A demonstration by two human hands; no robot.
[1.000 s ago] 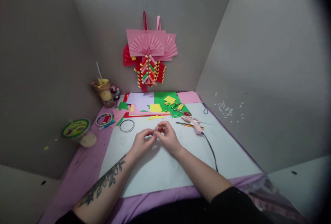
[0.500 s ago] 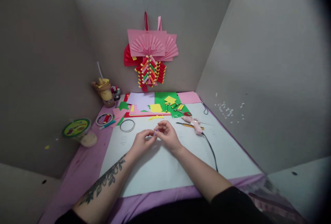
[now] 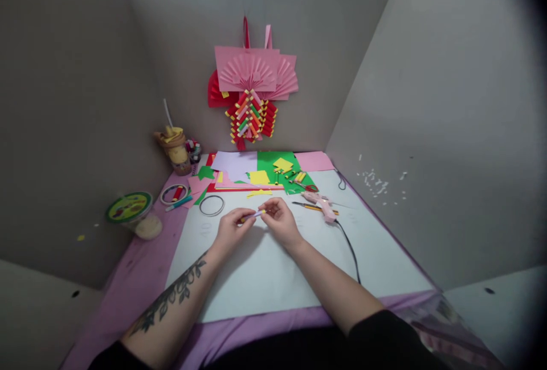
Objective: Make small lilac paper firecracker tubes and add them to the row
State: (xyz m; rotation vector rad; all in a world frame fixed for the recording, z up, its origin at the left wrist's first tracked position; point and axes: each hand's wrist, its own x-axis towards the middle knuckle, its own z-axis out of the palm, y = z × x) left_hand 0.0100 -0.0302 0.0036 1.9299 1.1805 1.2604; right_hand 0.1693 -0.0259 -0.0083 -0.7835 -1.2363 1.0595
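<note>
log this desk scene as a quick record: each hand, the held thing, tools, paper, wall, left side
held thing: slim purple roll with yellow ends
left hand: grips the roll's left part
right hand: fingertips at its right end
tools: pink glue gun with black cord, red-handled scissors
paper: purple sheet, green sheet, pink sheet
wall: hanging pink fan decoration
left side: cup with straw, lidded tub

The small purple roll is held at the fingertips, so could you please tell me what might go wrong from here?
The purple roll, held between the left hand and right hand, might slip or get crushed. The black cord of the pink glue gun runs beside the right forearm, which could snag it and drag the gun.
</note>
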